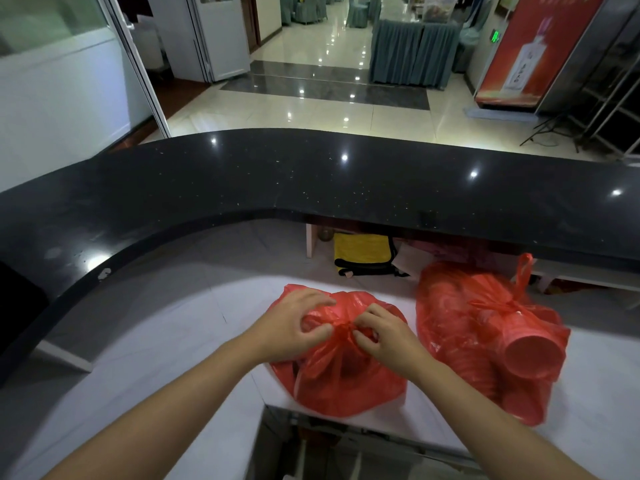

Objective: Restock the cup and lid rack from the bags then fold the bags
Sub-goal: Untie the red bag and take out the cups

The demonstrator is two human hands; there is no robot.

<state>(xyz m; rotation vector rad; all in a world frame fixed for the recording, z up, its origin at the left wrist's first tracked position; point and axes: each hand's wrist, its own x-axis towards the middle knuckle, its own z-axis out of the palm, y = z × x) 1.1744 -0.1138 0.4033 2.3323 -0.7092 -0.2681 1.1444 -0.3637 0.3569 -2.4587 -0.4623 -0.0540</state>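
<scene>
Barely begun: left hand (294, 323) and right hand (384, 336) pinch the knot (343, 328) of the near red bag (346, 382); second bag (485, 334) is tied shut, nothing restocked or folded

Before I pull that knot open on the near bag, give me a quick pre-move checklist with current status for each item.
1. Both hands on the knot: ok. The left hand and right hand pinch the knot of the near red bag.
2. Knot undone: not ok, it looks tied.
3. Near bag supported: ok, it sits on the white surface, close to its near edge.
4. Near bag's contents: cannot tell through the plastic.
5. Second red bag: ok, tied, apart to the right, red cups showing through.
6. Rack in reach: cannot tell, no rack in view.
</scene>
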